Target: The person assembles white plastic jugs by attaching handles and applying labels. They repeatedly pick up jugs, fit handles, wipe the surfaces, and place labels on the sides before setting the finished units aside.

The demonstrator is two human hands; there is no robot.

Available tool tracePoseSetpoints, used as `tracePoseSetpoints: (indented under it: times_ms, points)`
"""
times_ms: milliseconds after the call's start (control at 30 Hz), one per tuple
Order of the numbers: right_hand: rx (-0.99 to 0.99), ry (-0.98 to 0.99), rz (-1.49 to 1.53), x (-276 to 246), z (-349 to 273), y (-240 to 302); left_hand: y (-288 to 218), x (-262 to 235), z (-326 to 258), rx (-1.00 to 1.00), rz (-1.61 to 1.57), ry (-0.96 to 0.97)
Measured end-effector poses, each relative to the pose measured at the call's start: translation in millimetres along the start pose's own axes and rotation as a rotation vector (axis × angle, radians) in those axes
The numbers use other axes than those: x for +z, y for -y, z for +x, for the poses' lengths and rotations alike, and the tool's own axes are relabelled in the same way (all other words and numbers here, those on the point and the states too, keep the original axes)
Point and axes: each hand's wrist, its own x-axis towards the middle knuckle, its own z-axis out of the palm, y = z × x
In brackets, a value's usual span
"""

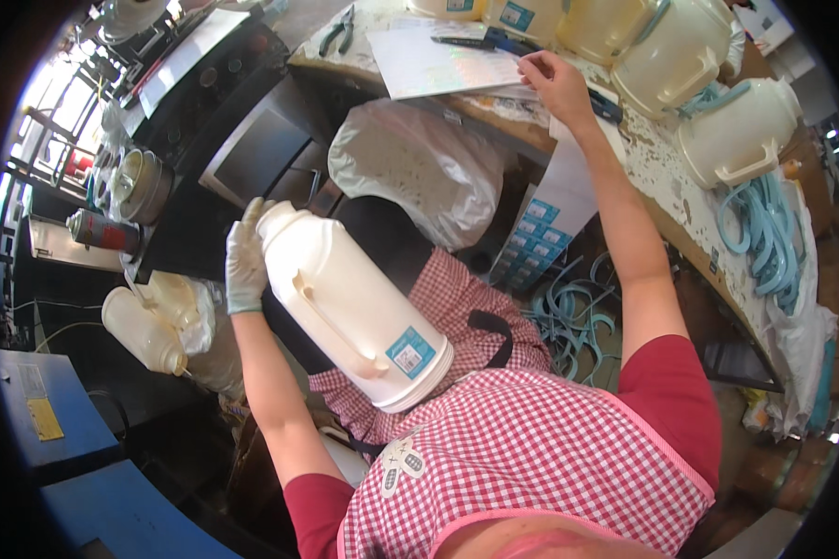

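Left hand [244, 265], gloved, grips only the cream jug [350, 307] top; right hand [555, 84] lies open on label sheet [438, 61] at 12 o'clock, so jug could slide off the lap.

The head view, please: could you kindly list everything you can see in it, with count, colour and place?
cream flask shell: one, cream with a blue label, tilted on the lap
flask shells on bench: at least three, cream, along the far edge
sticker sheet: one, white, on the bench
workbench: one, worn white top, upper right
plastic bag: one, whitish, below the bench edge
handle rings: a pile, light blue, bench right; more lie on the floor
pliers: one, dark, top of bench
spray can: one, red and grey, left
apron: one, red and white check
left hand: gloved white, on the flask shell's neck
right hand: bare, on the sticker sheet
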Motion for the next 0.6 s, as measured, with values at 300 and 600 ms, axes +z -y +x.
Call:
tracePoseSetpoints:
  times_ms: [300,600]
  points:
    - [-0.574,0.109,-0.753,98,106,-25,-37,91,42,0.071,1.243,-0.599]
    - [-0.125,0.07,-0.406,80,41,4,-72,91,-19,0.08,0.636,-0.264]
